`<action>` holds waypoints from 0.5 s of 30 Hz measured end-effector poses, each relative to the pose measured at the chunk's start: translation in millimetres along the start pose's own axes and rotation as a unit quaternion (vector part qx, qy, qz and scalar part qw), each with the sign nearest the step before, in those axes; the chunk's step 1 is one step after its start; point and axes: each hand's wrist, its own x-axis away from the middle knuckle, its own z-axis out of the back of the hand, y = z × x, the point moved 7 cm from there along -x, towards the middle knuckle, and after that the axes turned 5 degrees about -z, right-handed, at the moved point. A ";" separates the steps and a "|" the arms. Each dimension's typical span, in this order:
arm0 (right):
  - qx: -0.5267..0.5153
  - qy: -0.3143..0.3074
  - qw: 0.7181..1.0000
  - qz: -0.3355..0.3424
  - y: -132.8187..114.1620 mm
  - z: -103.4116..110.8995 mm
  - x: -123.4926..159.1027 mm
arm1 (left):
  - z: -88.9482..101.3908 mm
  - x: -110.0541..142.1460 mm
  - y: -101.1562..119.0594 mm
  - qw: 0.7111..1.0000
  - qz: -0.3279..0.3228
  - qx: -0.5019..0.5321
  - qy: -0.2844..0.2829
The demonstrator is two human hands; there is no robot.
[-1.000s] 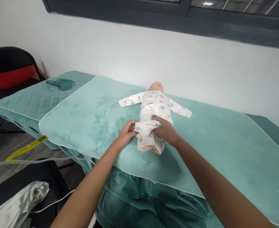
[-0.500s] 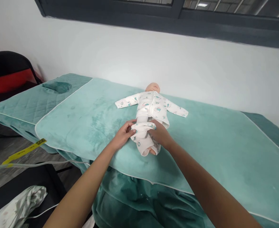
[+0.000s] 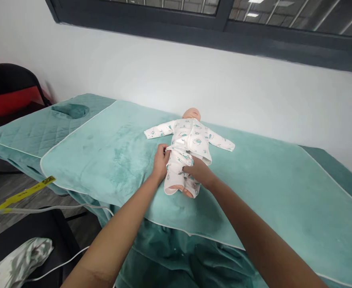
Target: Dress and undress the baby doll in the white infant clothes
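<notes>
Head view: a doll (image 3: pixel 191 113) in a patterned white shirt (image 3: pixel 190 136) lies face up on a green-covered bed (image 3: pixel 268 180), head nearest the wall, sleeves spread. The left hand (image 3: pixel 160 161) pinches the waistband side of the patterned white trousers (image 3: pixel 176 168); the right hand (image 3: pixel 200 171) grips their other side. Both feet show at the cuffs.

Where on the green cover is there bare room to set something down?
Two broad patches of green cover look bare: picture left, between the doll and the quilted section; picture right, between the doll and the darker end section. It is crowded at the doll's legs, where left hand and right hand hold the patterned trousers.
</notes>
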 end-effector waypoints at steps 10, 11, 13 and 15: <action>0.184 0.191 0.963 0.047 -16.3 11.2 -4.8 | 5.0 -1.1 -17.8 0.999 0.024 0.027 0.018; 0.177 0.189 0.965 0.038 -14.4 10.9 -5.7 | 6.5 -1.9 -20.0 0.999 0.034 0.022 0.028; 0.157 0.192 0.968 0.018 -11.5 13.4 -6.9 | 8.5 -3.3 -23.2 0.997 0.056 0.042 0.044; 0.130 0.202 0.971 0.018 -11.9 19.3 -6.1 | 8.1 -4.6 -24.5 0.991 0.076 0.103 0.044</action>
